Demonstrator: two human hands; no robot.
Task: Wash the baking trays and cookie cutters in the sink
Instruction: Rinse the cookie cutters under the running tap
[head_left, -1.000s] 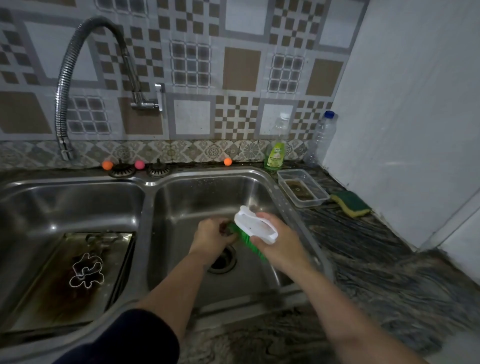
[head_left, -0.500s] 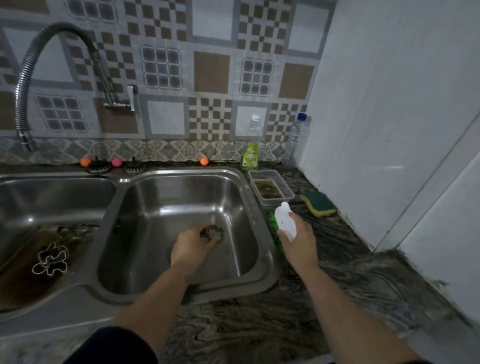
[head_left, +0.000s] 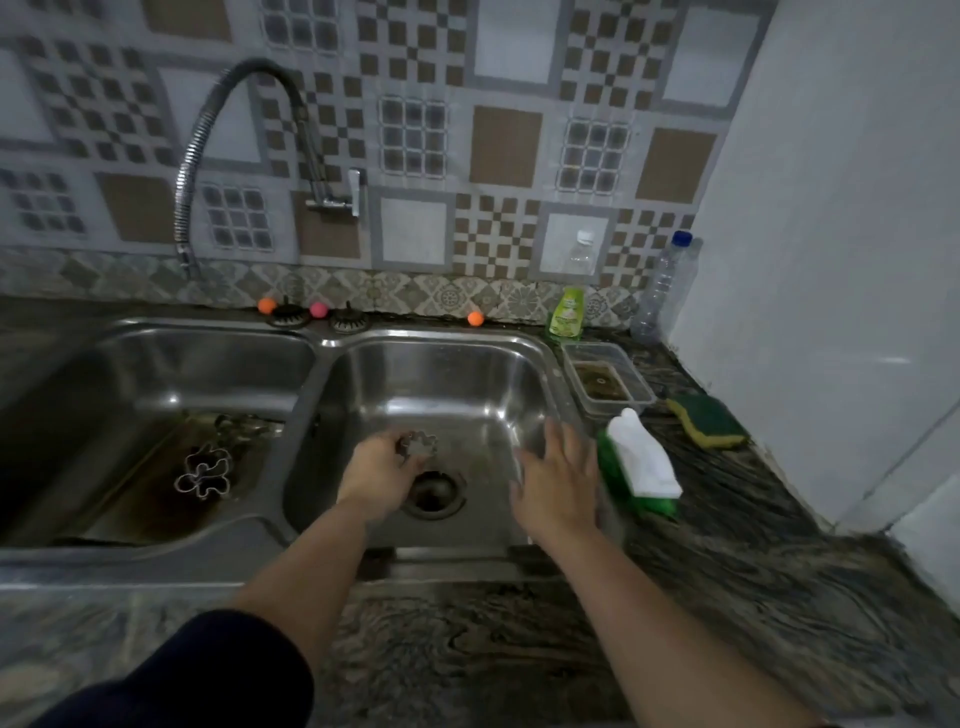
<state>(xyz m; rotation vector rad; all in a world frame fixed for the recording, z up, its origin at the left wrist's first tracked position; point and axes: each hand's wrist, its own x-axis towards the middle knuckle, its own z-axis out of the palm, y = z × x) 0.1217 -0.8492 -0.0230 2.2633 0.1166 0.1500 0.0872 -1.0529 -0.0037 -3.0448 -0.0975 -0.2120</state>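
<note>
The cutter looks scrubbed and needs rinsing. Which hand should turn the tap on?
Probably the right hand: it is open and free over the right basin, while the left hand holds the cookie cutter. The tap lever is on the wall.

A home kitchen: double steel sink (head_left: 540, 358), patterned tiles (head_left: 504, 145), dish soap (head_left: 567, 313).

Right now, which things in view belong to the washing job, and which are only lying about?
For the job: small metal cookie cutter in the left hand; wire cookie cutter on the stained baking tray; green-and-white scrub brush; green dish soap bottle; steel double sink.

Lying about: clear water bottle; three small coloured balls; plastic container.
</note>
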